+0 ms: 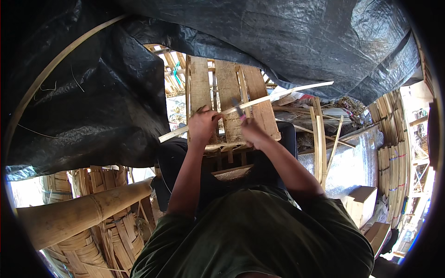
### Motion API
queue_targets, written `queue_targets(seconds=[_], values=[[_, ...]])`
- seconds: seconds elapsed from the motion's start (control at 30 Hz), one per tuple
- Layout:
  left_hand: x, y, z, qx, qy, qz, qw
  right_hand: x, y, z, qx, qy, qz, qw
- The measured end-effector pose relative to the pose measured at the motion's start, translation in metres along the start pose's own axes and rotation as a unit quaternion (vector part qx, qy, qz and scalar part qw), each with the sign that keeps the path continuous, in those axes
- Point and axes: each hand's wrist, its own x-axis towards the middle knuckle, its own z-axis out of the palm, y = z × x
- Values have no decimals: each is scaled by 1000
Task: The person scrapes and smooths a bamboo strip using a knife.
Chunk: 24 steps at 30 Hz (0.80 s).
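A long pale bamboo strip (pixel 289 91) lies at a slant over a bench of wooden slats (pixel 264 99). My left hand (pixel 202 125) is closed around the strip near its left end, the tip sticking out past my wrist. In my right hand (pixel 254 131) is a knife (pixel 238 107), its grey blade blurred and pointing away from me. The blade is at the strip, to the right of my left hand; whether it cuts in, I cannot tell. Something pink shows on the knife's handle by my fingers.
Black plastic sheeting (pixel 296 32) hangs ahead and at the left. A thick bamboo pole (pixel 88 211) juts in at lower left beside bundled strips (pixel 79 245). Loose sticks (pixel 319 143), cardboard boxes (pixel 364 204) and stacked bamboo strips (pixel 391 171) are at the right.
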Motion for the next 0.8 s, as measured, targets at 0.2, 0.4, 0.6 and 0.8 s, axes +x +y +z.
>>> queue_targets(seconds=[0.2,0.4,0.6,0.8], values=[[1,2,1,3,-4,-12,1000,11,-9,-5,64,97,-41,992],[3,3,0,-1,-6,-13,1000,11,-14,-5,124,91,-41,987],[0,0,-1,-8,-3,-23,1000,4,-5,13,58,-44,5,997],[2,7,-4,-13,-22,-31,999,25,3,-18,-118,256,-334,900]])
